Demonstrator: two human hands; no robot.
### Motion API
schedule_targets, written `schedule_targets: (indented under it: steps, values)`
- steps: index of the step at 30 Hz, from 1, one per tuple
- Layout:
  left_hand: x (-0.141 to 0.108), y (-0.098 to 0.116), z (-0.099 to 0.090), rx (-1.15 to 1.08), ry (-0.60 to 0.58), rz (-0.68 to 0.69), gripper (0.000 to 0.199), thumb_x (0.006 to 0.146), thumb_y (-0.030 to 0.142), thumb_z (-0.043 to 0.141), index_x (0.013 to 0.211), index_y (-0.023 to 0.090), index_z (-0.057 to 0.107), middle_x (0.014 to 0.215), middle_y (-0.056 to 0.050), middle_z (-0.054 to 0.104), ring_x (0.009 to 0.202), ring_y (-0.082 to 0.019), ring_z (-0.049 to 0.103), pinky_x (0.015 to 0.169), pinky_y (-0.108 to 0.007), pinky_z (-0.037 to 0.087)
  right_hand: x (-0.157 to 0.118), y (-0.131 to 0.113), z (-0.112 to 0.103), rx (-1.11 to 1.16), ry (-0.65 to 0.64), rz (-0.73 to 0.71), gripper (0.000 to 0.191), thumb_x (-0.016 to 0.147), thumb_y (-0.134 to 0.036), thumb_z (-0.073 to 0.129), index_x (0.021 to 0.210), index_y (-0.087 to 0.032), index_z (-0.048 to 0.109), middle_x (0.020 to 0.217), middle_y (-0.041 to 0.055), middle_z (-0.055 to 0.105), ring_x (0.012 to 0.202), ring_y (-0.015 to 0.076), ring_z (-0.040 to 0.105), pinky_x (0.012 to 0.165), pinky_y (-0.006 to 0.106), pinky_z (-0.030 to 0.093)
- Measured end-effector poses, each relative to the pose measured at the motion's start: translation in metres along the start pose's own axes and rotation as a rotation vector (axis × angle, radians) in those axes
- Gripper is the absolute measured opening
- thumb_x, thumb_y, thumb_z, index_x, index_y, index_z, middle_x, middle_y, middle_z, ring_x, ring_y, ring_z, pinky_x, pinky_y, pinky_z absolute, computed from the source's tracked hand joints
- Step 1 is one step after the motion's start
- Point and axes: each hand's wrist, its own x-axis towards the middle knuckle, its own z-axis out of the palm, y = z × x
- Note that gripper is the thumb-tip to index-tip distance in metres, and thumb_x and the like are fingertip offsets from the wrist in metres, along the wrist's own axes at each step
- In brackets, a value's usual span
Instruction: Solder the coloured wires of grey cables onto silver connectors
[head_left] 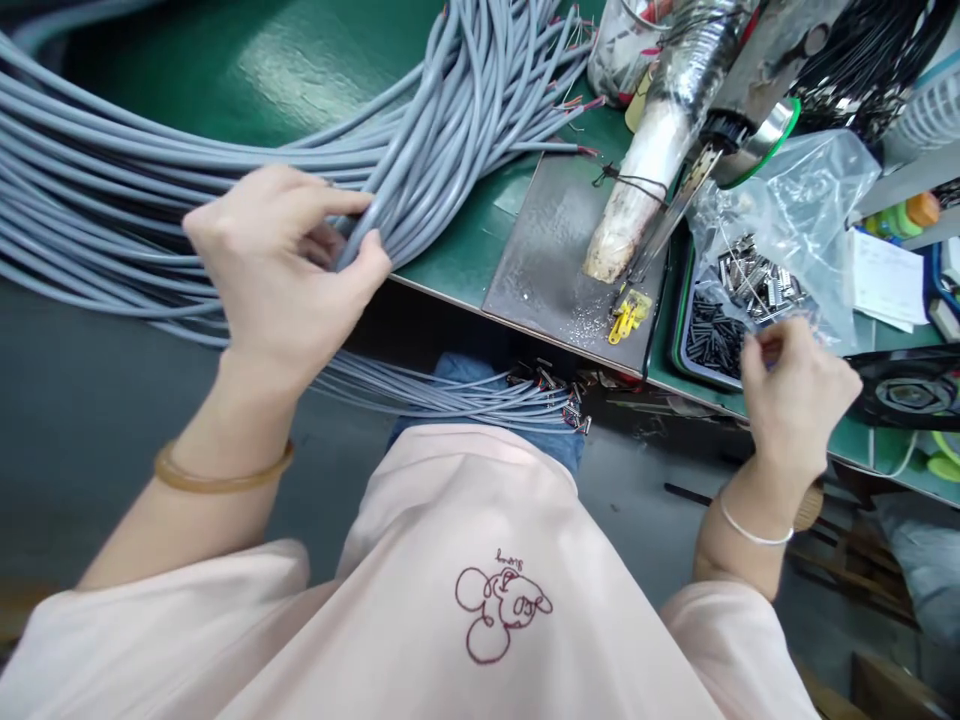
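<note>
Grey cables point(450, 140) lie in a thick bundle across the green table. My left hand point(289, 260) pinches one or more of these grey cables at the near bend of the bundle. Over the near right edge of a tray point(679, 345) is my right hand point(799, 390), its fingers closed; what they hold, if anything, is too small to make out. Short black tubes point(712, 335) fill the tray's near part, and metal connectors point(757, 275) lie in a plastic bag behind them. More grey cables with connectors point(574, 405) at their ends rest across my lap.
A wrapped pole-like part point(637, 200) slants down over a dark metal plate point(555, 250). A yellow piece point(628, 318) lies on that plate. Right of the tray are white papers point(889, 280) and a small black fan point(911, 390). The table's edge runs below my hands.
</note>
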Motion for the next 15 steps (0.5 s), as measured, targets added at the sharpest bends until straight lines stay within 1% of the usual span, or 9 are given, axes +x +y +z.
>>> schedule_targets:
  steps: [3,5,6,7,8,9,11,12,15]
  values:
    - [-0.011,-0.014,0.008,-0.302,0.240,-0.105,0.034,0.064,0.012,0.068,0.097,0.013,0.075,0.093,-0.005,0.070,0.085,-0.018,0.066,0.065,-0.028,0.049,0.035,0.015,0.027,-0.060,0.089,0.133,0.018,0.092,-0.034,0.060,0.101,-0.020,0.063,0.086,0.0092,0.072,0.072,0.0176,0.056,0.068,0.035,0.023]
    - [-0.007,-0.016,0.011,-0.612,0.410,-0.216,0.032,0.060,0.010,0.064,0.092,0.015,0.066,0.080,0.001,0.065,0.069,-0.014,0.065,0.057,-0.026,0.050,0.055,0.021,0.043,-0.028,0.117,0.149,0.021,0.093,-0.034,0.058,0.105,-0.018,0.063,0.089,0.0097,0.072,0.076,0.0178,0.057,0.071,0.036,0.025]
    - [-0.003,-0.013,0.011,-0.767,0.469,-0.261,0.029,0.061,0.011,0.062,0.089,0.018,0.060,0.070,0.005,0.059,0.055,-0.011,0.059,0.048,-0.025,0.045,0.063,0.022,0.050,-0.001,0.119,0.140,0.022,0.094,-0.035,0.057,0.106,-0.018,0.063,0.090,0.0095,0.072,0.077,0.0175,0.057,0.072,0.036,0.026]
    - [0.002,-0.009,0.009,-0.904,0.463,-0.294,0.028,0.061,0.010,0.061,0.086,0.020,0.055,0.063,0.009,0.053,0.044,-0.009,0.050,0.038,-0.023,0.037,0.071,0.023,0.057,0.035,0.109,0.125,0.022,0.094,-0.035,0.057,0.106,-0.018,0.064,0.090,0.0091,0.072,0.078,0.0169,0.056,0.074,0.035,0.027]
    - [0.007,-0.002,0.005,-1.013,0.419,-0.325,0.025,0.063,0.009,0.059,0.084,0.021,0.053,0.056,0.010,0.047,0.037,-0.007,0.041,0.032,-0.022,0.026,0.078,0.024,0.062,0.073,0.095,0.113,0.022,0.093,-0.035,0.058,0.104,-0.017,0.065,0.090,0.0088,0.071,0.078,0.0163,0.056,0.075,0.035,0.029]
    - [0.012,0.006,0.000,-1.082,0.296,-0.355,0.023,0.065,0.007,0.056,0.084,0.021,0.055,0.048,0.010,0.042,0.034,-0.008,0.035,0.029,-0.022,0.018,0.083,0.025,0.067,0.118,0.074,0.101,0.020,0.091,-0.034,0.060,0.100,-0.017,0.066,0.091,0.0088,0.071,0.078,0.0158,0.055,0.077,0.034,0.030]
    - [0.021,0.025,-0.011,-1.188,0.127,-0.329,0.020,0.073,0.005,0.054,0.087,0.016,0.062,0.047,0.008,0.049,0.033,-0.007,0.030,0.028,-0.023,0.010,0.092,0.027,0.074,0.238,0.053,0.086,0.013,0.085,-0.029,0.067,0.089,-0.017,0.066,0.090,0.0085,0.069,0.079,0.0151,0.053,0.081,0.033,0.034]
    - [0.025,0.034,-0.016,-1.225,0.058,-0.307,0.012,0.079,0.008,0.057,0.086,0.014,0.066,0.048,0.006,0.051,0.034,-0.007,0.033,0.027,-0.023,0.011,0.094,0.028,0.076,0.327,0.060,0.087,0.010,0.081,-0.026,0.070,0.084,-0.017,0.066,0.088,0.0078,0.069,0.080,0.0148,0.052,0.084,0.034,0.035]
    - [0.031,0.060,-0.024,-1.211,-0.380,-0.224,0.014,0.083,0.020,0.071,0.093,0.011,0.075,0.051,0.003,0.058,0.038,-0.007,0.045,0.030,-0.018,0.023,0.094,0.034,0.077,0.581,0.104,0.112,0.009,0.076,-0.018,0.072,0.077,-0.018,0.063,0.079,0.0036,0.065,0.076,0.0133,0.053,0.085,0.033,0.039]
